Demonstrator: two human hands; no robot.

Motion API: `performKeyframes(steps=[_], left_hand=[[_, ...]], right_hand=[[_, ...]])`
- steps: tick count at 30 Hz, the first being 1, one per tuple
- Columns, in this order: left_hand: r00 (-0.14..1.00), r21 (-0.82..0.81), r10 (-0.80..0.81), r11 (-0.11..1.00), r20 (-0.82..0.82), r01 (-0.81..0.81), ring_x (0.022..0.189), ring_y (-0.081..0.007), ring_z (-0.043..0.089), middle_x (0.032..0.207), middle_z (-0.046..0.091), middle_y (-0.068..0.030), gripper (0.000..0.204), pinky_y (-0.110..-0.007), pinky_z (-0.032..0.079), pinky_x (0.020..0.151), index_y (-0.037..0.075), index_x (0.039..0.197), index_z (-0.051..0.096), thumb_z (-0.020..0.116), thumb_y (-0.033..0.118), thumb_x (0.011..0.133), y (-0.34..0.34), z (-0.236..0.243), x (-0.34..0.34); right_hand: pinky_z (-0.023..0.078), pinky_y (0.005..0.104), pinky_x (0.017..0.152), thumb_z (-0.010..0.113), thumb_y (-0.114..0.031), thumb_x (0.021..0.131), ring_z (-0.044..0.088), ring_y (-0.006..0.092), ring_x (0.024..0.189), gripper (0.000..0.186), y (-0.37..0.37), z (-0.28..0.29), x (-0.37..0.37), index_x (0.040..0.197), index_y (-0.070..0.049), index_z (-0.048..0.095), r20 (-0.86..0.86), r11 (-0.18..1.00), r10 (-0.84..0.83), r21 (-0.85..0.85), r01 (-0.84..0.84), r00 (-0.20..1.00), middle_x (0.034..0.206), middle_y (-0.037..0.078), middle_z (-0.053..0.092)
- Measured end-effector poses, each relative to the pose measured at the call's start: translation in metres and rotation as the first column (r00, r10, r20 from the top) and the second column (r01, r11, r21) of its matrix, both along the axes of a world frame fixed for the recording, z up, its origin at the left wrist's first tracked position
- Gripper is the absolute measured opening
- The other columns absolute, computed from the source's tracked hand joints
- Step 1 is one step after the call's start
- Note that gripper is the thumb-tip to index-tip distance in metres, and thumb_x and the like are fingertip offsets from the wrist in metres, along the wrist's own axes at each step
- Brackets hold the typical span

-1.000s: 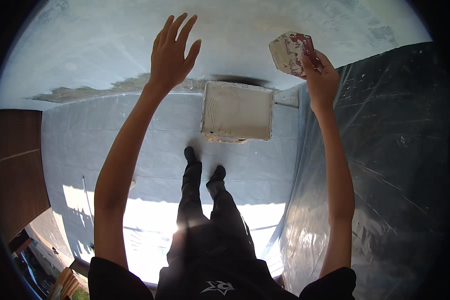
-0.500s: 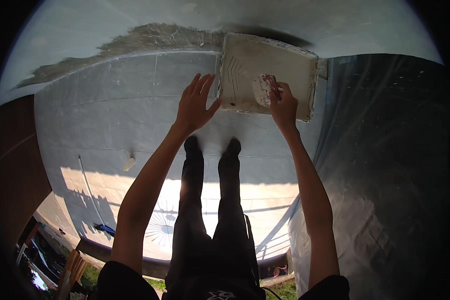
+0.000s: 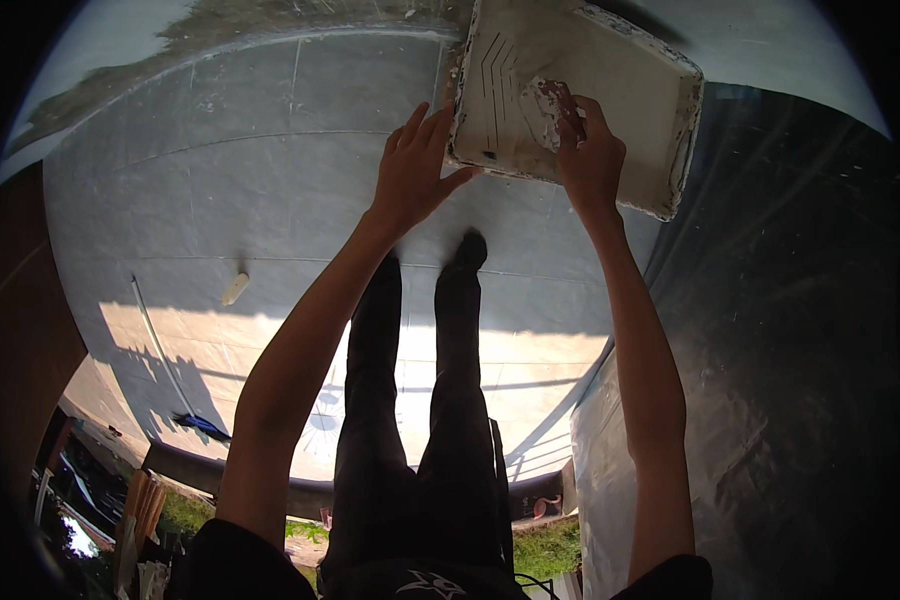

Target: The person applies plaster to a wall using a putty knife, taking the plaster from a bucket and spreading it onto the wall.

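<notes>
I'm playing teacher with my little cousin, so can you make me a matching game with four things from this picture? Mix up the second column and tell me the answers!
Things:
1. scraper
2. tray
3. pole
4. left hand

Clues:
A. has pale paste in it
B. open, at the tray's left edge
C. blue at one end
D. held in the right hand

Right pairs:
1-D, 2-A, 3-C, 4-B
</notes>
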State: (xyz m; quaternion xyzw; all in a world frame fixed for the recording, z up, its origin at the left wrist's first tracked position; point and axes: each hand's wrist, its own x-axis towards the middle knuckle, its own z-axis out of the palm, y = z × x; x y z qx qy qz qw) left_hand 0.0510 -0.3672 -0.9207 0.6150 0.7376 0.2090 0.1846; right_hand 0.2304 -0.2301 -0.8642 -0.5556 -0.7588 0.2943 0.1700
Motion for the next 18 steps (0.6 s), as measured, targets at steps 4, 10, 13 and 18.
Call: performKeyframes(steps=[4,10,13,18], left_hand=[[1.0,0.052,0.024,0.998,0.011,-0.025,0.145,-0.0346,0.036,0.147,0.05,-0.0138,0.087,-0.05,0.034,0.111,0.004,0.151,0.036,0.075,0.046,0.085,0.0,-0.004,0.003],[0.999,0.049,0.054,0.997,0.009,-0.054,0.144,-0.0342,0.037,0.147,0.05,-0.0124,0.087,-0.05,0.035,0.11,0.005,0.15,0.039,0.078,0.043,0.081,0.0,-0.003,0.005],[0.998,0.085,0.065,0.994,0.021,-0.067,0.143,-0.035,0.038,0.142,0.055,-0.0125,0.087,-0.052,0.034,0.11,0.005,0.147,0.042,0.08,0.044,0.079,0.001,-0.003,0.004],[0.996,0.065,0.088,0.994,0.028,-0.09,0.144,-0.0339,0.038,0.14,0.057,-0.0113,0.088,-0.052,0.034,0.11,0.009,0.147,0.044,0.082,0.044,0.076,0.003,-0.001,0.005]], right_hand=[[0.055,0.0405,0.074,0.066,-0.009,0.091,0.073,0.0324,0.09,0.026,-0.005,0.0,-0.002,0.117,-0.01,0.062,0.089,0.991,0.114,0.063,-0.12,0.99,0.092,0.017,0.073],[0.051,0.0459,0.062,0.066,-0.008,0.089,0.063,0.0319,0.062,0.024,-0.03,0.005,-0.008,0.111,-0.018,0.066,0.168,0.927,0.323,0.141,-0.347,0.931,0.071,0.014,0.066],[0.051,0.0451,0.063,0.067,-0.009,0.089,0.063,0.0312,0.061,0.023,-0.035,0.006,-0.009,0.109,-0.019,0.067,0.122,0.899,0.407,0.119,-0.421,0.905,0.07,0.013,0.065],[0.053,0.0433,0.068,0.067,-0.009,0.089,0.067,0.0302,0.068,0.022,-0.015,0.011,-0.013,0.108,-0.019,0.068,0.126,0.871,0.483,0.036,-0.491,0.866,0.074,0.012,0.068]])
